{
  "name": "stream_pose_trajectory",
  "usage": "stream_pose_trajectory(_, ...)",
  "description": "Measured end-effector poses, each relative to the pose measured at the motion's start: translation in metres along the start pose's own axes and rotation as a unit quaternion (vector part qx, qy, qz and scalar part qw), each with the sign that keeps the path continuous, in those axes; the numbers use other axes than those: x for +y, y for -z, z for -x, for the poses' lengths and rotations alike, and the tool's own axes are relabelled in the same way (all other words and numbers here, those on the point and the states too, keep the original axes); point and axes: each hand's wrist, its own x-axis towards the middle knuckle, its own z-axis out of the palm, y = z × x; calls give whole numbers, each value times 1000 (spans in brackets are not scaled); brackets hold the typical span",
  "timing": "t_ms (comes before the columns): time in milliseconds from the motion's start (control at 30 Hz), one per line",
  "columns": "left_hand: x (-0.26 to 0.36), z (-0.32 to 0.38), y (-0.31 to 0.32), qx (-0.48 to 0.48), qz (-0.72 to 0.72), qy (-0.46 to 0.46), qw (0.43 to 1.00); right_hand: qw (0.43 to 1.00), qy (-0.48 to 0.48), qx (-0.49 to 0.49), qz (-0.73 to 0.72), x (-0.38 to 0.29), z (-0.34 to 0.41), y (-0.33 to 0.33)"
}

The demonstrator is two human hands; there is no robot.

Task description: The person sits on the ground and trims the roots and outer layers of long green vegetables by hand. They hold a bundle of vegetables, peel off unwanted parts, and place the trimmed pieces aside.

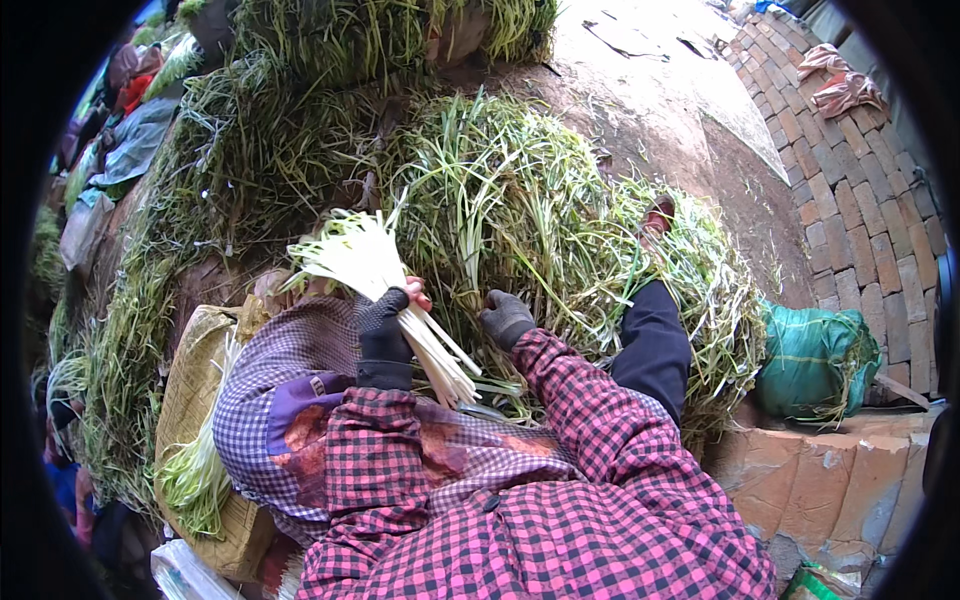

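My left hand (385, 330), in a black glove with bare fingertips, grips a bunch of pale, trimmed leafy stalks (369, 259). The bunch slants, its spread leaf ends up to the left and its white stem ends down over my lap. In a grey glove, my right hand (506, 316) has curled fingers touching the near side of a heap of long green stalks (517, 187). Whether its fingers close on a stalk is hidden. A checked apron (300, 352) with worn brown patches covers my lap.
Left of me, another pale bunch (199, 465) lies on a yellow wrapped bundle (184, 382). More green heaps (277, 150) stand behind. On the right are a green sack (814, 364), a low brick ledge (817, 480) and brick paving (847, 180). My leg (654, 349) reaches into the heap.
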Motion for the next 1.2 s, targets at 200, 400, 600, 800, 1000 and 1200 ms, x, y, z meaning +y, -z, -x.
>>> stream_pose_trajectory(200, -14, 1, -12, -40, -66, 14, 997, 986, 126, 36, -104, 3, 61, 8)
stream_pose_trajectory(400, -37, 5, -16, -95, -150, 81, 981, 962, 234, -4, -141, -8, 106, 10)
stream_pose_trajectory(600, -38, 7, -16, -108, -159, 86, 978, 900, 126, -89, -407, -24, 99, 20)
stream_pose_trajectory(800, -38, 9, -19, -95, -184, 59, 977, 913, 200, -90, -345, -30, 97, 15)
stream_pose_trajectory(1000, -45, 0, -9, -116, -289, 22, 950, 893, 122, -119, -417, -22, 94, 7)
stream_pose_trajectory(1200, -40, 3, -14, -115, -200, 30, 973, 867, 41, -114, -483, -29, 97, 18)
